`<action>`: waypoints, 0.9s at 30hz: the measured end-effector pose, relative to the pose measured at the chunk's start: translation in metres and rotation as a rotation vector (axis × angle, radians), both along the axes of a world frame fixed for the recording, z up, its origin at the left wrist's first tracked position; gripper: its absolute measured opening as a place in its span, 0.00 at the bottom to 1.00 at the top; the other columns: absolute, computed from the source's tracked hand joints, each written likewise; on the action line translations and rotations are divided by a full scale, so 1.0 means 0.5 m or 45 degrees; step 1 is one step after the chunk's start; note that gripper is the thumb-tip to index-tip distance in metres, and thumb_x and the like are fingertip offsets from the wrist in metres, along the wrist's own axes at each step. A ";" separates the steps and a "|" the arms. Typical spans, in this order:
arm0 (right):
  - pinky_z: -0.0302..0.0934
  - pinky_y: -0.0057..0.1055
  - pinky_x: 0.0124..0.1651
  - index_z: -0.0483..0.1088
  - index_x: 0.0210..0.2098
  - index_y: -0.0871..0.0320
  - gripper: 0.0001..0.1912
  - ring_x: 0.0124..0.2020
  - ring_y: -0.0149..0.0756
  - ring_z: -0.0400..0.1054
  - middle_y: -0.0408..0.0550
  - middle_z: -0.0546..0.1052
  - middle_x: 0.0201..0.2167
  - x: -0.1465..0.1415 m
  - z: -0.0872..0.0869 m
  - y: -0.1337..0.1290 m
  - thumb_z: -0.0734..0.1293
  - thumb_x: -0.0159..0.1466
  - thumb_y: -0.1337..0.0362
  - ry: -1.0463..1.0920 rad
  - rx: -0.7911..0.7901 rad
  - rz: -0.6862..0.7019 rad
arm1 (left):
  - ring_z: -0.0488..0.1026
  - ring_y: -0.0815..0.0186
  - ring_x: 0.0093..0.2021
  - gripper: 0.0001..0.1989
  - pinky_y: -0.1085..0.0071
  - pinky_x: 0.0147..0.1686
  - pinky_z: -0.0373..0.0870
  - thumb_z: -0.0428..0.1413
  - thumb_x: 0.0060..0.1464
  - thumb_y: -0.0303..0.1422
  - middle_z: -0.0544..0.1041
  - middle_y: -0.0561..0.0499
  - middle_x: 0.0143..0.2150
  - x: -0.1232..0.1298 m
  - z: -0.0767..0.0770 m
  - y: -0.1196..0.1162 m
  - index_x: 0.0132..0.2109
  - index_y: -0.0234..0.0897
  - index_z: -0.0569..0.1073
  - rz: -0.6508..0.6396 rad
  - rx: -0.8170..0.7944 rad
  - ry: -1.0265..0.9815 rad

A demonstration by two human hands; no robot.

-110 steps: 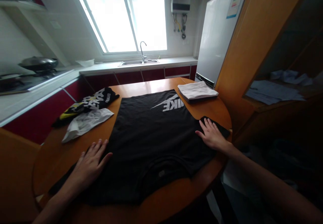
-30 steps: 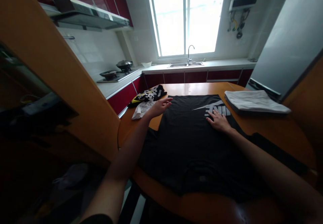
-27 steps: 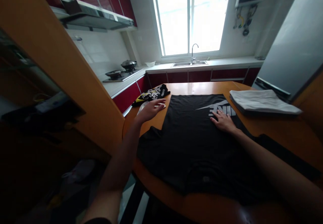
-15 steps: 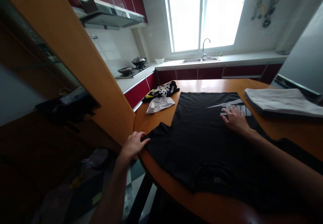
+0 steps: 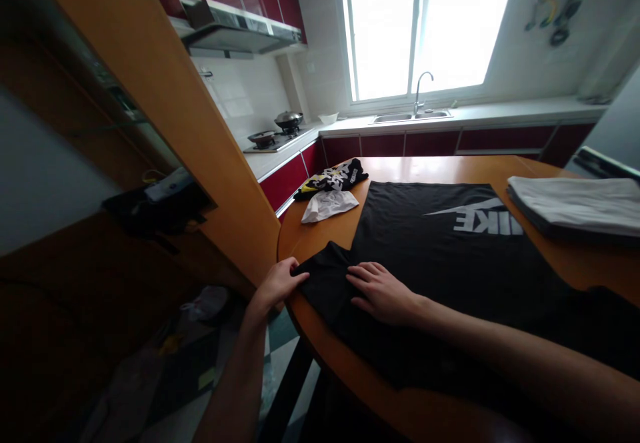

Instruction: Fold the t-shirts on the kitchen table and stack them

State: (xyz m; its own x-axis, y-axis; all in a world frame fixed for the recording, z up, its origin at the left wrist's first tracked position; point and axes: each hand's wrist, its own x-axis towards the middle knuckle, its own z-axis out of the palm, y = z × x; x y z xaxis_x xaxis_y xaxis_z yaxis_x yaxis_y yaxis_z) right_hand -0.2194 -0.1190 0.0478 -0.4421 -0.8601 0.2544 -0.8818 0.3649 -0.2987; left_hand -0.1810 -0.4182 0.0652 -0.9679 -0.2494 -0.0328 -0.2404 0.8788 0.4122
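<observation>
A black T-shirt (image 5: 430, 250) lies spread on the wooden table (image 5: 313, 233), its collar end towards me and its white Nike print upside down to my view. At the table's left edge my left hand (image 5: 281, 283) pinches the end of one sleeve between thumb and fingers. My right hand (image 5: 383, 291) rests flat on the shirt near the base of that same sleeve, fingers stretched out, holding nothing. My right forearm crosses over the shirt and hides part of the collar area.
A folded white and dark stack of cloth (image 5: 580, 206) lies on the right of the table. At the back left are a bunched black printed garment (image 5: 340, 175) and a white cloth (image 5: 330, 206). A wooden post (image 5: 225, 163) stands close beyond the table's left edge.
My right hand has moved left from the white print to the base of the sleeve, uncovering the lettering. My left hand still grips the sleeve end. The view has shifted slightly left.
</observation>
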 end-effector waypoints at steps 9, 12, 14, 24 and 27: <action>0.62 0.40 0.60 0.77 0.49 0.56 0.17 0.55 0.42 0.70 0.53 0.78 0.52 -0.027 -0.005 0.005 0.60 0.70 0.57 -0.527 -0.543 -0.232 | 0.69 0.64 0.30 0.13 0.70 0.30 0.65 0.56 0.52 0.44 0.70 0.54 0.28 -0.006 0.068 0.068 0.32 0.39 0.67 -0.097 0.340 0.294; 0.70 0.36 0.44 0.76 0.46 0.58 0.19 0.41 0.40 0.75 0.52 0.80 0.43 -0.049 0.010 0.004 0.60 0.69 0.52 -0.937 -0.783 -0.354 | 0.69 0.65 0.31 0.14 0.71 0.30 0.66 0.55 0.57 0.45 0.71 0.54 0.30 0.003 0.111 0.142 0.34 0.39 0.67 -0.284 0.444 0.382; 0.70 0.33 0.35 0.73 0.49 0.58 0.24 0.36 0.38 0.75 0.53 0.80 0.43 -0.064 0.020 0.009 0.58 0.69 0.47 -1.217 -0.861 -0.414 | 0.71 0.65 0.34 0.14 0.71 0.33 0.68 0.57 0.58 0.45 0.73 0.52 0.34 0.002 0.132 0.194 0.38 0.39 0.70 -0.528 0.522 0.359; 0.71 0.42 0.47 0.68 0.60 0.58 0.29 0.42 0.42 0.75 0.53 0.79 0.42 -0.095 -0.039 0.031 0.70 0.60 0.62 -0.911 -0.815 -0.693 | 0.77 0.61 0.38 0.09 0.67 0.38 0.73 0.54 0.61 0.35 0.80 0.45 0.39 -0.145 0.021 0.178 0.42 0.35 0.76 -0.346 0.604 0.592; 0.71 0.42 0.46 0.66 0.62 0.54 0.30 0.39 0.40 0.75 0.49 0.79 0.39 -0.091 -0.054 0.030 0.67 0.60 0.66 -0.793 -0.853 -0.652 | 0.77 0.61 0.40 0.07 0.66 0.40 0.73 0.56 0.60 0.32 0.81 0.45 0.41 -0.154 -0.017 0.160 0.42 0.36 0.78 -0.375 0.501 0.539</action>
State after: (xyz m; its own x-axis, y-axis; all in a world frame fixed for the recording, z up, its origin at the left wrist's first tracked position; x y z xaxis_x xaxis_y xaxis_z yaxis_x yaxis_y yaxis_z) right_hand -0.2648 -0.1042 0.0210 -0.9300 -0.3003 0.2119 -0.2896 0.2435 -0.9257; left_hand -0.2580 -0.3383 0.0568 -0.9431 -0.0190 0.3319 0.2414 0.6473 0.7230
